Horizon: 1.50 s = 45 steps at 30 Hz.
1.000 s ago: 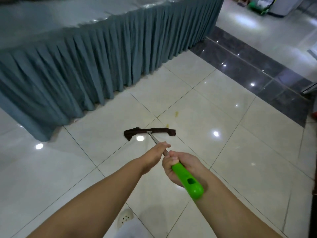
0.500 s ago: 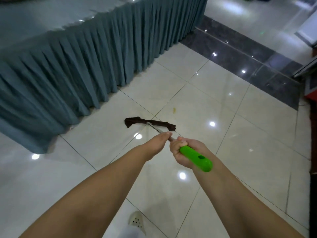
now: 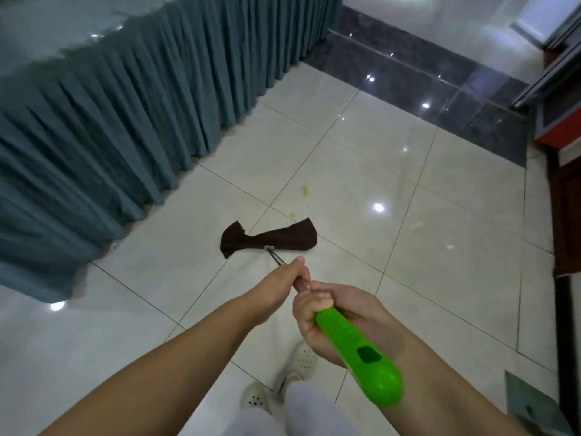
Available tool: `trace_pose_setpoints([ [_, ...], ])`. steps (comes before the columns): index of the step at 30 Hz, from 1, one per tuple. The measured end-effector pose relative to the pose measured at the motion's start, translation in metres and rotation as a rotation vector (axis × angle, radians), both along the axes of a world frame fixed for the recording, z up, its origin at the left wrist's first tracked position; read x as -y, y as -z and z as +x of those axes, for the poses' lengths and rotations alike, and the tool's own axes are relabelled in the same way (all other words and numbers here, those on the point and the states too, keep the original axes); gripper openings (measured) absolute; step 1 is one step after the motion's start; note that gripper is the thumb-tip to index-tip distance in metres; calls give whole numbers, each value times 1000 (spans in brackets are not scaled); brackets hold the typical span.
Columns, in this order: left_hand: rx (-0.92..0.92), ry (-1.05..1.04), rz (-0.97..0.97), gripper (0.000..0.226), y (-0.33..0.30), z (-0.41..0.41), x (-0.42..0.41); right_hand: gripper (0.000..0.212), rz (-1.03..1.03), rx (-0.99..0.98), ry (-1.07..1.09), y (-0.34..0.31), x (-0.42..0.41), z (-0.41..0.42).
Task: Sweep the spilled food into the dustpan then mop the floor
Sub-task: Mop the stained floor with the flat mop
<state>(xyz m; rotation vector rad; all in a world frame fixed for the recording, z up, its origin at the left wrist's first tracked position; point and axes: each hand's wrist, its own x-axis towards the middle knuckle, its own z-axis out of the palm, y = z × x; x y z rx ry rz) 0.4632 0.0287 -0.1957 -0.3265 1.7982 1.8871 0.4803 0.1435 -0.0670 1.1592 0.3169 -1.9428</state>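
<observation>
I hold a mop with both hands. My right hand (image 3: 333, 319) grips its bright green handle (image 3: 361, 357); my left hand (image 3: 279, 294) is closed on the thin metal shaft just ahead of it. The dark brown mop cloth (image 3: 270, 239) lies flat on the white tiled floor (image 3: 424, 253) in front of me. Two small yellowish food stains (image 3: 304, 191) sit on the tiles just beyond the cloth, the nearer one (image 3: 293, 214) almost touching it. No dustpan is in view.
A table with a pleated blue-grey skirt (image 3: 125, 127) runs along the left down to the floor. A dark tile strip (image 3: 440, 99) crosses the far right. A red and dark wooden cabinet (image 3: 562, 190) stands at the right edge. My white clogs (image 3: 301, 360) are below.
The mop cloth has moved a little forward and right, closer to the yellow stains. My hands and the green handle have dropped lower in view, and my feet now show.
</observation>
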Motion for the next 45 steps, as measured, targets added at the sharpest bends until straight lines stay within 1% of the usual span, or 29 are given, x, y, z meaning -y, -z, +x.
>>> trace_pose_setpoints([
  [4, -1, -47, -12, 46, 1, -16, -7, 27, -26, 0, -60, 2, -5, -19],
  [6, 4, -40, -15, 44, -1, -31, -9, 20, -1, -18, -68, 4, -5, -35],
  [8, 15, -30, -10, 42, -5, -48, -8, 18, 19, -36, -52, 8, -5, -52],
  [13, 44, -45, -50, 39, -4, -97, 4, 32, 12, -30, -14, 18, 7, -102],
  [17, 86, -63, -75, 34, -8, -147, 10, 13, -41, -33, 5, 20, 11, -150],
  [21, 94, -65, -70, 27, -11, -194, 13, 15, -55, -34, 35, 22, 15, -197],
  [25, 101, -118, -43, 28, -8, -226, 20, 7, -76, -20, -6, 24, 24, -230],
  [26, 99, -121, -30, 27, -8, -232, 23, 8, -84, -33, -1, 23, 28, -237],
  [28, 108, -133, 7, 23, -9, -241, 29, 26, -31, -20, -1, 24, 35, -249],
  [29, 111, -138, 21, 21, -10, -245, 33, 25, -12, -17, -17, 24, 38, -253],
  [30, 113, -138, 20, 20, -11, -250, 36, 16, -11, -22, -41, 24, 42, -257],
  [31, 117, -137, 14, 19, -11, -254, 39, 12, -9, -22, -61, 23, 46, -260],
  [33, 137, -145, 5, 21, -13, -264, 44, 21, -9, -6, -78, 27, 51, -269],
  [35, 155, -147, -22, 23, -15, -273, 50, 25, -7, -2, -57, 30, 58, -277],
  [37, 162, -138, -39, 24, -14, -282, 59, 25, -9, 1, -24, 30, 68, -284],
  [42, 137, -77, -32, 26, -9, -310, 94, 14, -1, -19, 71, 32, 103, -305],
  [45, 114, -26, -15, 26, -5, -330, 126, 13, -16, -24, 128, 30, 135, -319],
])
